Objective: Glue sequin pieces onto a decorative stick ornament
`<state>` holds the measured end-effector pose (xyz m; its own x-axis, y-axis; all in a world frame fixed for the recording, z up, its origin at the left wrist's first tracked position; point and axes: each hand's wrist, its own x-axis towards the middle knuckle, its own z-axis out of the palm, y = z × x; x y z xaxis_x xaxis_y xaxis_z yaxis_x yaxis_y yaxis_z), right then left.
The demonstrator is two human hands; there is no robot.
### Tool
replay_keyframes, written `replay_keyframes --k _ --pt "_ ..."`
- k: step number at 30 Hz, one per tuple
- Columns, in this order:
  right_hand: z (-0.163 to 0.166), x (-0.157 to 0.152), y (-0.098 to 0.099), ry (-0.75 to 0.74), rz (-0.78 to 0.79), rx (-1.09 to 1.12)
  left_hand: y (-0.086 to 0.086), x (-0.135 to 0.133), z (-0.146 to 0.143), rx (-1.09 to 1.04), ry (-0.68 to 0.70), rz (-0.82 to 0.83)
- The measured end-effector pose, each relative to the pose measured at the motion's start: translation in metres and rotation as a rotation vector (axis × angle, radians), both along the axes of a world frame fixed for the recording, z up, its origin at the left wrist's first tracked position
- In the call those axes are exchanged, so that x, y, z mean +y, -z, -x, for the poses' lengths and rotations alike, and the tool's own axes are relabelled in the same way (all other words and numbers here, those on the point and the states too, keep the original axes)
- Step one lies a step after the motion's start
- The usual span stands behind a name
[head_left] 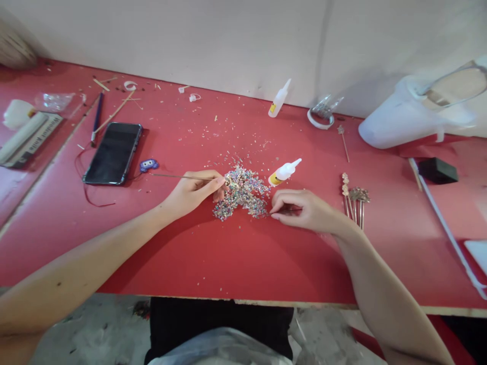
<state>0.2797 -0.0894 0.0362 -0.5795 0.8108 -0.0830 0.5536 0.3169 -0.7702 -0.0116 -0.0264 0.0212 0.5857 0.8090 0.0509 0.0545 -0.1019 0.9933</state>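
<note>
My left hand (pixel 194 191) is closed in a pinch on a thin metal hair stick (pixel 178 176); the stick's decorated head (pixel 229 181) rests at the edge of a pile of small multicoloured beads (pixel 243 195). The stick's shaft points left over the red table (pixel 228 253). My right hand (pixel 300 209) is closed in a pinch on a thin needle-like tool (pixel 272 213) whose tip touches the right edge of the bead pile. A small glue bottle (pixel 284 172) with a yellow label lies on its side just behind the pile.
A black phone (pixel 113 152) lies at the left with a small purple charm (pixel 148 164) beside it. Several finished hair sticks (pixel 353 200) lie at the right. Another glue bottle (pixel 279 99) stands by the wall. A white lamp-like object (pixel 407 116) and a black block (pixel 437 170) sit at far right.
</note>
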Motion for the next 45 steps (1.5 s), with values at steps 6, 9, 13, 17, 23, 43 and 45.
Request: replay_keyframes --k 6,9,13,17,23,43,45 --pt "0.0043 -0.0017 -0.0005 -0.039 -0.019 -0.018 0.0011 0.0 0.0005 0.003 0.0 -0.008" --pt "0.0064 -0.002 -0.001 -0.044 -0.023 -0.024 -0.0001 -0.0002 -0.0001 0.007 -0.006 -0.011" --pt "0.0079 -0.0018 -0.0004 -0.048 -0.021 -0.024 -0.001 -0.0003 -0.0004 0.002 -0.005 -0.019" --pt "0.0075 -0.0017 -0.0011 -0.045 -0.002 -0.044 0.0001 0.0003 -0.0001 0.007 0.005 -0.021" --pt "0.0076 -0.0017 -0.0008 -0.046 -0.012 -0.036 0.0006 0.0001 0.0004 0.019 0.012 -0.028" --pt "0.0098 -0.0028 0.001 -0.061 -0.038 -0.039 0.0015 -0.0002 0.0006 0.015 0.011 -0.023" --pt "0.0097 -0.0029 0.001 -0.06 -0.031 -0.038 0.0014 -0.0003 0.0008 0.016 0.012 -0.019"
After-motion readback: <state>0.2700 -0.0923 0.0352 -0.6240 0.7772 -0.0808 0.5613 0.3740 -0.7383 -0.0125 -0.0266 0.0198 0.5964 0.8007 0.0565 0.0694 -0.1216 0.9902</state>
